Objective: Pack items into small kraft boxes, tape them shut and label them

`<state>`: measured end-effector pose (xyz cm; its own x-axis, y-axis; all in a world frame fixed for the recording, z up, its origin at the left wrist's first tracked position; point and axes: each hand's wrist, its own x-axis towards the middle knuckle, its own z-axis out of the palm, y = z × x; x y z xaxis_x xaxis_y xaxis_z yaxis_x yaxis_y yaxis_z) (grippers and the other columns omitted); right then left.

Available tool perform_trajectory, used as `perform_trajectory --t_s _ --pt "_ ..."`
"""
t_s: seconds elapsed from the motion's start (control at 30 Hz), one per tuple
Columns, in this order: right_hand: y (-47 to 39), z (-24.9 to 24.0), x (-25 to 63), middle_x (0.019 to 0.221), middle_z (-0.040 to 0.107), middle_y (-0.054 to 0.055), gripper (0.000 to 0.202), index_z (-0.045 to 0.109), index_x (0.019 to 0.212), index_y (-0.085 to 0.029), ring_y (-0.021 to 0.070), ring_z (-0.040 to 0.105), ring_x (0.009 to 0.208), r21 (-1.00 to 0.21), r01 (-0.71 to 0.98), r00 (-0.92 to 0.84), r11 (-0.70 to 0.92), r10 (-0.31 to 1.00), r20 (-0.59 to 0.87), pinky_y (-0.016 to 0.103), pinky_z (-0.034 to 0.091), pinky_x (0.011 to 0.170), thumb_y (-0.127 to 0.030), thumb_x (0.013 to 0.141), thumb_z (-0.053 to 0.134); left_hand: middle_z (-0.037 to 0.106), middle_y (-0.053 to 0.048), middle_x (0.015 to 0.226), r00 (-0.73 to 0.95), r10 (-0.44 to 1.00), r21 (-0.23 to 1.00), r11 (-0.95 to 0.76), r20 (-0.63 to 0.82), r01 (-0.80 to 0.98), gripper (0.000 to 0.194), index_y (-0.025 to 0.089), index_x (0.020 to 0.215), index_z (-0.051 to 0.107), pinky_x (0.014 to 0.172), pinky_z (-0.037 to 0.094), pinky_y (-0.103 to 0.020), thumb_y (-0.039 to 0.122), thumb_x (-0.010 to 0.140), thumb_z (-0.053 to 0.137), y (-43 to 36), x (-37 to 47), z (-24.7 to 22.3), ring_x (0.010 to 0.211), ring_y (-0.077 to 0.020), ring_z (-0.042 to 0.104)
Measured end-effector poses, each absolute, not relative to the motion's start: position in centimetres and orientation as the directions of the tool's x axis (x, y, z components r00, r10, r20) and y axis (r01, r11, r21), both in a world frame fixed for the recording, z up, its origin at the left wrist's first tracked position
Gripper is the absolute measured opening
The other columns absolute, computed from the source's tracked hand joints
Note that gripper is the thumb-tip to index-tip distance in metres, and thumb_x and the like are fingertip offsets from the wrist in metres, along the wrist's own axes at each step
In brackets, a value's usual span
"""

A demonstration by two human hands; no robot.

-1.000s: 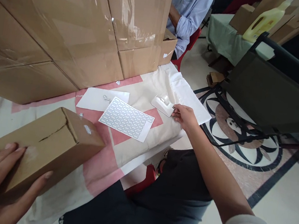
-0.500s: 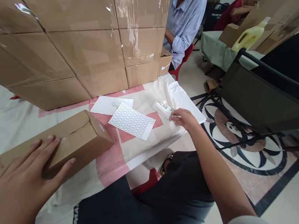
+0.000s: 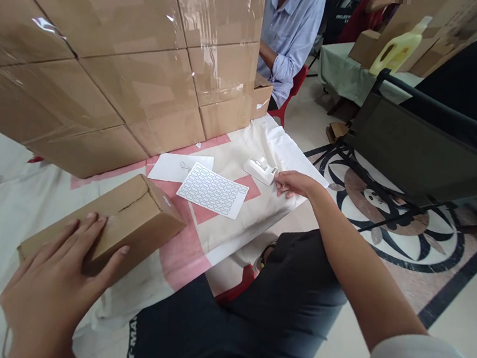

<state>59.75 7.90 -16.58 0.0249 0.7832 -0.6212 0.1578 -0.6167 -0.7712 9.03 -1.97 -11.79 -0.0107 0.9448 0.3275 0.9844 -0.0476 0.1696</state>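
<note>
My left hand lies with spread fingers over the top and near side of a closed cardboard box. The box rests on the cloth-covered table at the left. At the table's right edge, my right hand has its fingers drawn together right beside the cutter end of a small white tape dispenser. Whatever the fingertips pinch is too small to make out. Between the box and the dispenser lies a sheet of blank outlined labels. It overlaps a white paper with a small mark on it.
A wall of taped cardboard boxes stands along the table's far side. Beyond it a person in a blue shirt sits on a red chair. To the right are a dark folding chair and a yellow jug on another table.
My right hand has shifted slightly right, off the dispenser's end, and its fingers are more drawn together. My left hand stays on the box. The whole view has shifted a little.
</note>
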Motion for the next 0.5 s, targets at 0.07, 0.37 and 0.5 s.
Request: perform_trajectory --t_s 0.07,0.37,0.5 --pt "7.9 -17.2 60.1 0.073 0.065 0.004 0.029 0.062 0.076 -0.015 0.018 0.073 0.076 -0.773 0.189 -0.022 -0.605 0.785 -0.619 0.018 0.047 0.05 -0.038 0.089 0.074 0.057 0.002 0.149 0.023 0.943 0.111 -0.063 0.333 0.992 0.069 0.041 0.143 0.05 0.107 0.049 -0.052 0.074 0.083 0.042 -1.8 8.7 -11.9 0.135 -0.0312 0.055" --pt "5.4 -16.8 59.1 0.063 0.064 0.004 0.031 0.057 0.069 -0.016 0.0122 0.064 0.053 -0.9 0.155 0.022 -0.406 0.913 -0.408 0.018 0.036 0.04 -0.036 0.081 0.078 0.051 -0.004 0.153 0.141 0.96 0.059 -0.16 0.243 0.985 0.063 0.026 0.146 0.048 0.112 0.043 -0.055 0.061 0.095 0.034 -1.9 8.3 -10.7 0.145 -0.0317 0.043" --pt "3.2 -12.6 54.3 0.064 0.064 0.001 0.022 0.058 0.071 -0.017 0.0098 0.058 0.046 -0.965 0.172 -0.112 -0.2 0.969 -0.221 0.02 0.034 0.042 -0.034 0.077 0.07 0.048 -0.005 0.156 0.185 0.964 0.179 -0.219 0.19 0.959 0.065 0.026 0.146 0.049 0.115 0.038 -0.058 0.061 0.092 0.041 -1.6 7.6 -10.7 0.146 -0.0335 0.041"
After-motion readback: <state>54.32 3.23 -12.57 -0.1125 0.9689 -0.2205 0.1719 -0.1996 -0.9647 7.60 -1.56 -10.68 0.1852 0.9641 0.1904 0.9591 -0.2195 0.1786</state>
